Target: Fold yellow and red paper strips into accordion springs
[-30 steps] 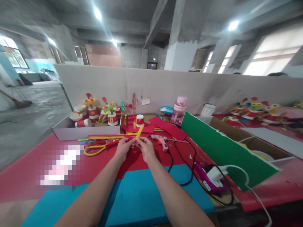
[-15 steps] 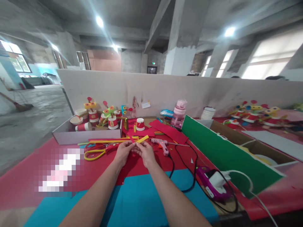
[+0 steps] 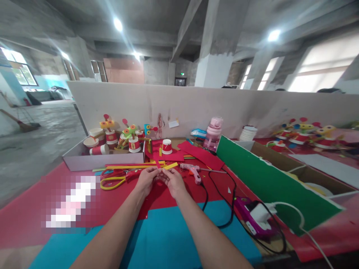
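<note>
Over the red table cover, my left hand and my right hand meet with their fingertips pinched together. From the left fingers a red paper strip points up and away. A yellow paper strip sticks out of the right fingers toward the upper right. The two strips come together at the fingertips; the fingers hide how they join. Just right of my right hand lies a pink glue gun. Scissors with yellow handles rest left of my left hand.
A white box with paper-cup figures stands at the back left. Behind my hands is a red-and-white paper cup. At right are a green-sided box and a purple power strip with cords. Blue sheets lie in front.
Both hands stay pinched together with the strips in nearly the same place. The view has shifted very slightly; otherwise little differs.
</note>
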`<move>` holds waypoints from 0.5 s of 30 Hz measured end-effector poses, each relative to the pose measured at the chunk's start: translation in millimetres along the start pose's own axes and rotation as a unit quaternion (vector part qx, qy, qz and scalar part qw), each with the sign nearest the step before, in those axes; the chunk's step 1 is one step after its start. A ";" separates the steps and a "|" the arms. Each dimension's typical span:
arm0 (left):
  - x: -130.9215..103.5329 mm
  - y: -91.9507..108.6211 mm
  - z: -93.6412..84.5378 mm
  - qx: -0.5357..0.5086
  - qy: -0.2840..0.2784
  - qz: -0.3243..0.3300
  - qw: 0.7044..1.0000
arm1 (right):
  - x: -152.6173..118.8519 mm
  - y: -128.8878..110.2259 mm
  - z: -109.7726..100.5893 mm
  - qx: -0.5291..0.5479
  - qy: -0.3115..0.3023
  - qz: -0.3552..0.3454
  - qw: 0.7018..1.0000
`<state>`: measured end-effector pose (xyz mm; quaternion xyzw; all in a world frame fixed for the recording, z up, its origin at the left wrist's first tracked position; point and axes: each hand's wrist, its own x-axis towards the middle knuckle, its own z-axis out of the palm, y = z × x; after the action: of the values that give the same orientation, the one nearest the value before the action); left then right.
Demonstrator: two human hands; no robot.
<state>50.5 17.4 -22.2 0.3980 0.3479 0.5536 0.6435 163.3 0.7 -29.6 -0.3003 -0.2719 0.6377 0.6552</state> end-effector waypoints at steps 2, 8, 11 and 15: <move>0.4 0.5 -1.4 -0.002 0.002 -0.005 1.000 | -0.5 -0.1 -0.6 0.004 -0.013 0.017 1.000; 2.0 1.6 -5.8 -0.008 0.002 -0.009 1.000 | -2.0 -2.1 -0.3 -0.012 -0.033 0.036 0.999; 3.3 1.6 -8.6 -0.016 0.007 -0.027 0.999 | -1.9 -3.9 -1.1 -0.014 -0.034 0.056 0.998; 4.2 2.3 -11.6 -0.022 0.008 -0.041 0.999 | -2.2 -5.0 -2.2 -0.004 -0.038 0.079 0.996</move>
<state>39.8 23.1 -25.2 0.3646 0.3570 0.5373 0.6716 168.2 -1.7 -27.3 -0.2983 -0.2747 0.6974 0.5909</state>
